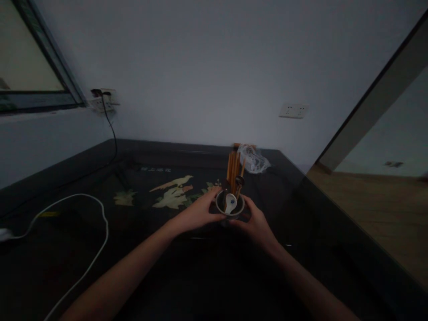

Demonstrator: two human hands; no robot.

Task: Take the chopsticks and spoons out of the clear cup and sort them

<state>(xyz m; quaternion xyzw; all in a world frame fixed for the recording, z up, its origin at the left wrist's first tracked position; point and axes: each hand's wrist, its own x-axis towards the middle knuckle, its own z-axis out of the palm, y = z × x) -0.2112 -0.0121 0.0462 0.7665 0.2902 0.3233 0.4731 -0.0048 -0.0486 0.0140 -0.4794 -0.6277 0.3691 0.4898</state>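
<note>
Both hands are wrapped round a round utensil holder (220, 209), its rim facing up toward me. My left hand (203, 207) grips its left side, and my right hand (256, 223) grips the right side. Several wooden chopsticks (233, 171) stand up out of it and lean toward the back. A white spoon (230, 203) with a blue mark rests in the front of the opening, beside a small dark spoon (240, 180). The holder's lower part is hidden by my fingers and the dim light.
A dark glossy table (214, 276) with a bird-and-flower picture (175, 194) lies beneath. A crumpled clear plastic bag (254, 159) is near the wall. A white cable (103, 218) curls at the left, and a black cord (110, 122) hangs from a wall socket (102, 102).
</note>
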